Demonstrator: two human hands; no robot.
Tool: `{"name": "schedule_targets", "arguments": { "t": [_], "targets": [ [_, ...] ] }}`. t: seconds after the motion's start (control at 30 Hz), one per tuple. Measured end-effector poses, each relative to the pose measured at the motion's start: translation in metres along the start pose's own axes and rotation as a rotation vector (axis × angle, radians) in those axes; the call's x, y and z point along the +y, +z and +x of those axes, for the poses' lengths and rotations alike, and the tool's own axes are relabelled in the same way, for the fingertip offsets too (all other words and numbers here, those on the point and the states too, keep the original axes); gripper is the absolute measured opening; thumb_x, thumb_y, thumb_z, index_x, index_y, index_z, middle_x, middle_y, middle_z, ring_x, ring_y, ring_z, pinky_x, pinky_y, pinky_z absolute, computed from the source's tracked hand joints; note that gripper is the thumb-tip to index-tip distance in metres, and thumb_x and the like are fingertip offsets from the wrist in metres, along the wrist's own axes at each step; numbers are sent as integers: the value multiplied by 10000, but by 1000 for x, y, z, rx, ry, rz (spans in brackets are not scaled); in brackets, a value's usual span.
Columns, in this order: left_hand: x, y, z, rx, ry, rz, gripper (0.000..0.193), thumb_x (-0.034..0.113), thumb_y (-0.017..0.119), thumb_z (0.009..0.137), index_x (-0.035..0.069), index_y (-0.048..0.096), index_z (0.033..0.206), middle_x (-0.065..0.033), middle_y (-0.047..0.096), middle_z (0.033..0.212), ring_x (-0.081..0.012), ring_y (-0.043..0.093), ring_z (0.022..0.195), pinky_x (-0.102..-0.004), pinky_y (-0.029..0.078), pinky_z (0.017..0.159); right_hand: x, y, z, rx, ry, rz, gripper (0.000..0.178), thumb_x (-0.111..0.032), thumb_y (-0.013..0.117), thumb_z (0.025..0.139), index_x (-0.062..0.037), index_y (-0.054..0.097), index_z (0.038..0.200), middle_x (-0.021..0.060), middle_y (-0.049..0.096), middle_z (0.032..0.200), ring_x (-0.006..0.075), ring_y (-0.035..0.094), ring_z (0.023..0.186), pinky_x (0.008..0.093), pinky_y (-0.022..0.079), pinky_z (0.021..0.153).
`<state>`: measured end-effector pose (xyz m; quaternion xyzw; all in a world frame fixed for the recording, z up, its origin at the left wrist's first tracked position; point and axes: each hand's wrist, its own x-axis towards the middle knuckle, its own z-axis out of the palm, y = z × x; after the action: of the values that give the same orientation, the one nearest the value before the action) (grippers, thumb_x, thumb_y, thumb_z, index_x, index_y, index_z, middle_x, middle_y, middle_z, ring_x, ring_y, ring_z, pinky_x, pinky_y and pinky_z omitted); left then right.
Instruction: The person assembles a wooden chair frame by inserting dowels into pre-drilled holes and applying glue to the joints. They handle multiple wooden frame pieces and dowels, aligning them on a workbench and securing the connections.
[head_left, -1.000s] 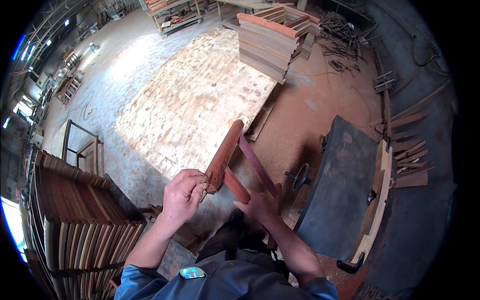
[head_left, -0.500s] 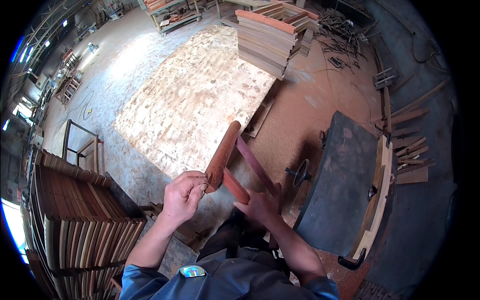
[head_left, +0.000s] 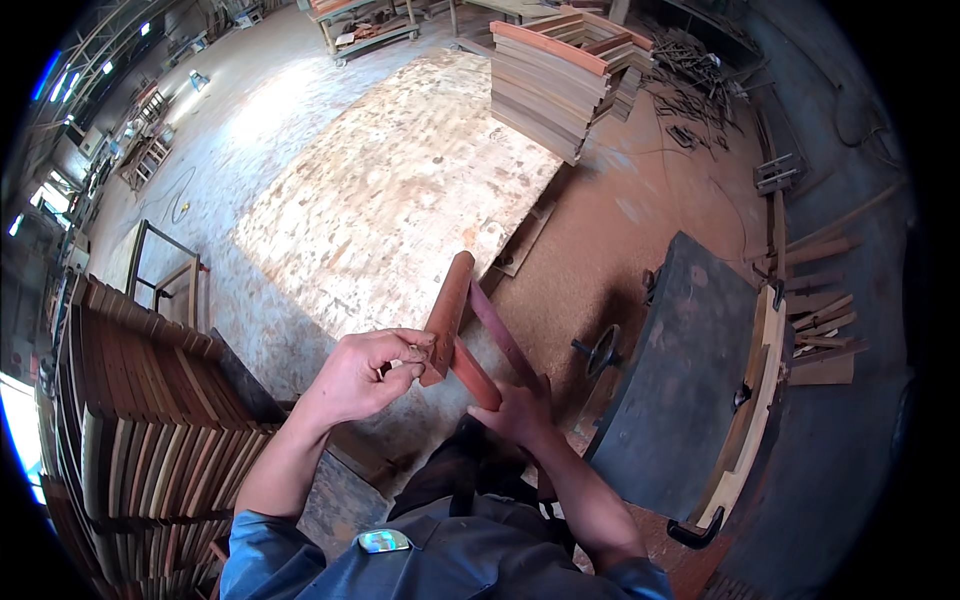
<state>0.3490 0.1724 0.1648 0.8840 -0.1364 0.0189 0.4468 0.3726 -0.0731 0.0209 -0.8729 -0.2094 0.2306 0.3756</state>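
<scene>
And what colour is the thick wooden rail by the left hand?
Reddish-brown; the thick wooden rail shows best in the head view.

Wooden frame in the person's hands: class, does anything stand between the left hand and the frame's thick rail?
Nothing visible does. The left hand has its fingertips at the near end of the thick rail; the right hand holds the frame farther right.

I watch the right hand [head_left: 514, 414] grip a reddish wooden frame [head_left: 508, 339], the left hand's [head_left: 368, 376] fingers [head_left: 408, 349] at the near end of its thick rail [head_left: 452, 310]. Beyond, a stack of wooden frames [head_left: 550, 83] stands by the plywood sheet's [head_left: 370, 190] far right corner. Over on the right, a handwheel [head_left: 602, 350] sits beside a dark-topped machine [head_left: 665, 390].
</scene>
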Motion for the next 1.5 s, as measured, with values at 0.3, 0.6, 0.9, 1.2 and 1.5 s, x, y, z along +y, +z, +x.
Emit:
{"name": "schedule_targets", "arguments": {
  "t": [0.3, 0.6, 0.9, 1.2, 1.5],
  "targets": [
    [-2, 7, -3, 3, -41, -49, 177, -9, 609, 831, 9, 676, 994, -147, 703, 1065, -274, 700, 925, -334, 558, 794, 5, 4, -4, -36, 26, 47, 483, -431, 711, 801, -14, 638, 1032, 235, 675, 943, 405, 654, 928, 462, 516, 804],
    [-5, 10, -3, 12, 51, -18, 170, -2, 623, 852, 2, 666, 1016, -159, 697, 1067, -287, 694, 961, -339, 552, 823, 2, 3, -6, -7, 12, 88, 471, -406, 725, 794, 4, 638, 1007, 244, 674, 911, 411, 656, 904, 469, 517, 793],
    [-14, 16, -13, 35, 11, -79, 168, -17, 598, 850, -4, 642, 1011, -180, 682, 1105, -268, 689, 988, -323, 552, 804, -1, 1, -7, -14, 29, 78, 466, -410, 733, 789, -3, 641, 996, 236, 676, 896, 407, 659, 896, 471, 517, 790],
    [-15, 15, -16, 31, 46, -179, 225, -39, 575, 812, -7, 642, 1024, -172, 656, 1148, -246, 671, 988, -305, 539, 773, 10, 10, -4, -15, -7, 56, 492, -465, 714, 792, -22, 643, 993, 225, 676, 882, 405, 657, 898, 469, 514, 793],
    [-18, 17, -20, 62, 50, -249, 178, 28, 650, 826, -10, 640, 1000, -158, 657, 1108, -170, 653, 835, -281, 519, 708, -1, 3, -10, -29, 18, 51, 483, -464, 702, 799, -24, 637, 987, 220, 678, 897, 406, 655, 902, 468, 511, 793]
  ]
}}
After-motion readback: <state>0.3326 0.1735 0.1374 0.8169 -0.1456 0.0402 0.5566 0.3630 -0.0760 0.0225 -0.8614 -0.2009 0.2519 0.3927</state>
